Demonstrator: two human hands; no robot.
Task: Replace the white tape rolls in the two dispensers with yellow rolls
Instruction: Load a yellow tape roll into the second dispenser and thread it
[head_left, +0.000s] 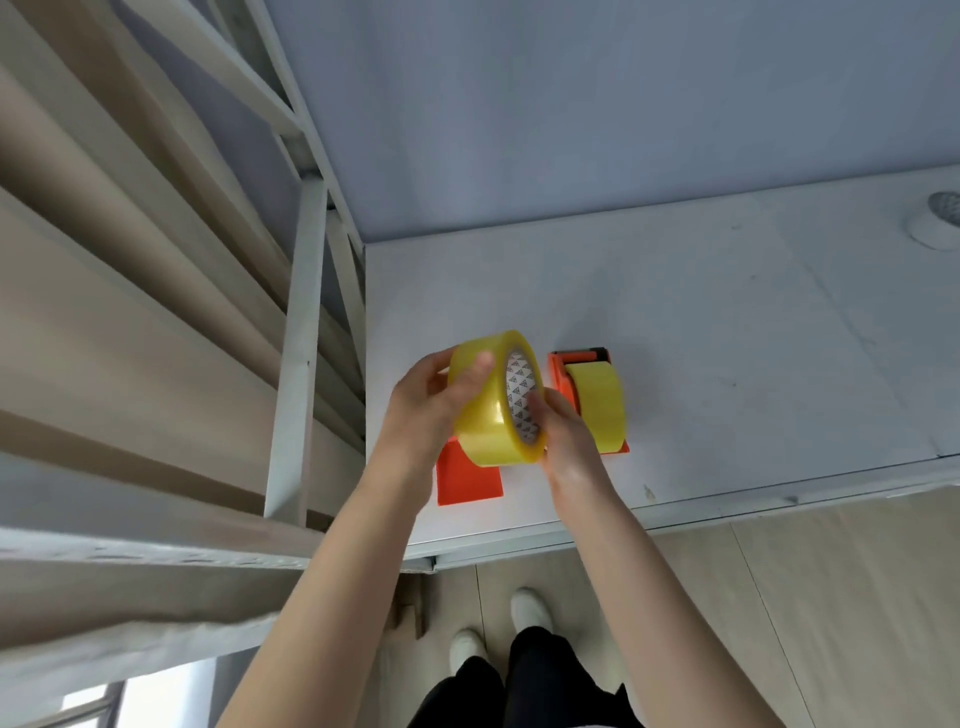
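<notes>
Your left hand (422, 415) and right hand (571, 447) curl round a yellow roll (488, 410), held just left of the loaded dispenser (561, 371), whose mounted roll (597, 405) is yellow too. A second dispenser (470, 483) lies beneath it.

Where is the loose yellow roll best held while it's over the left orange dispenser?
Grip the loose yellow roll across its outer band, coming from the left, as the left hand does with its thumb on the band. The roll stands on edge with its printed core facing right, so this grip probably keeps the core free; the right hand holds the lower rim beside it.
</notes>
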